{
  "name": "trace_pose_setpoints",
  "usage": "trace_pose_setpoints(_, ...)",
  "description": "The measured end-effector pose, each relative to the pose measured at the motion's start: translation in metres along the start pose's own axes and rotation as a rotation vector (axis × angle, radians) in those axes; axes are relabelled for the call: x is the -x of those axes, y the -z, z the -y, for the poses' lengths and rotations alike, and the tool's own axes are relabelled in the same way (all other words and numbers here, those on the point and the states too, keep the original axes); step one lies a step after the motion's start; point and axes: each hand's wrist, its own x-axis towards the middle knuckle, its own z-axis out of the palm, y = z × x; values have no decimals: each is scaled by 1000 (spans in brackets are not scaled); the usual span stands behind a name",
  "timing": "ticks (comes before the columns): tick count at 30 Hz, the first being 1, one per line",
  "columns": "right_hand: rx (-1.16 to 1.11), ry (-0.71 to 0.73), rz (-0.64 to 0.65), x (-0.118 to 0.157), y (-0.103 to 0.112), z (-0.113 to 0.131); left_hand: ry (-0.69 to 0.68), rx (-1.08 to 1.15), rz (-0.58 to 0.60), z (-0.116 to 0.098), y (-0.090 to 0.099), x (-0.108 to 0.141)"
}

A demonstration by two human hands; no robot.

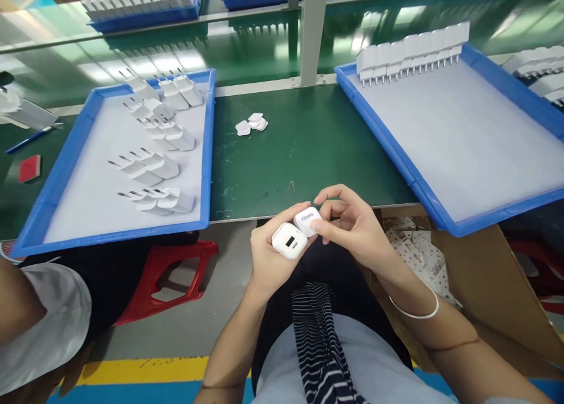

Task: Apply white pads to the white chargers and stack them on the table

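My left hand (275, 245) is closed around two white chargers, held side by side just off the table's front edge. The nearer white plug charger (282, 248) turns its end face up, showing a wide dark USB slot and a smaller one. Beside it, the other white charger (304, 216) has a face with faint grey lettering. My right hand (348, 222) pinches at that lettered face, thumb on it and fingers curled behind. Whether the lettered face is a separate cover cannot be told.
At left a blue-rimmed tray (206, 175) holds several white plug chargers (152, 166). Another blue-rimmed tray (396, 140) at right has a row of chargers (414, 51) along its back. Small white square pieces (251, 124) lie on the green table (273, 169). A person's sleeve (53, 316) is at left.
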Motion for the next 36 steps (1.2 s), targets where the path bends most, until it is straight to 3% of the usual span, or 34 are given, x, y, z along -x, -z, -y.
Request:
trace_pose_setpoints(8,-116,-37,149,-9,-12,-11,-255,-104,-31,7,7,2)
trace_pose_setpoints(12,28,-67,302,-30,-18,0,-147,-104,-97,10,23,4)
trace_pose_setpoints(14,209,0,353,-57,-19,13,-61,-92,-139,13,31,6)
trace_pose_setpoints(18,783,280,104,-146,-34,35,17,27,-150,20,38,10)
trace_pose_setpoints(20,1051,282,77,-195,-46,39,24,110,-121,24,38,13)
trace_pose_setpoints(22,1201,257,130,-236,-59,38,35,150,-93,26,38,17)
trace_pose_setpoints(25,1268,236,169,-271,-73,33,62,159,-62,28,43,27)
trace_pose_setpoints(31,1275,290,165,-276,-74,34,156,258,-97,33,60,37)
trace_pose_setpoints(36,1093,306,189,-226,-58,59,254,514,-56,36,70,21)
